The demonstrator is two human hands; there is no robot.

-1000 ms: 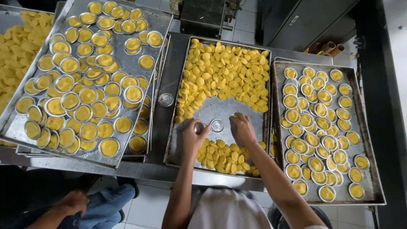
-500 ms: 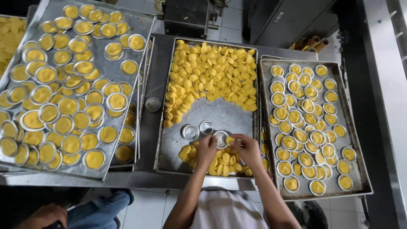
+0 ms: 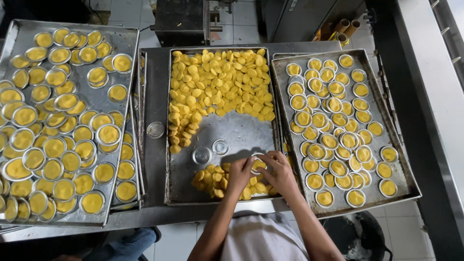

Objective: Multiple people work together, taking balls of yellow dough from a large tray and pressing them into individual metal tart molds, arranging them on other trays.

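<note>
Centrally, low in frame, left hand point(image 3: 240, 173) and right hand point(image 3: 279, 172) pinch a small tin mould point(image 3: 257, 163) over the middle tray point(image 3: 241, 133), bare steel open above it, filled trays crowding both edges, tiled floor beyond.

A steel bench point(image 3: 154, 87) carries three metal trays point(image 3: 241, 135) and one loose tin point(image 3: 155, 129).

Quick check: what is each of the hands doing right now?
Left hand: fingers on the small round tin, grip unclear.
Right hand: fingers curled around the same tin, holding it.
</note>
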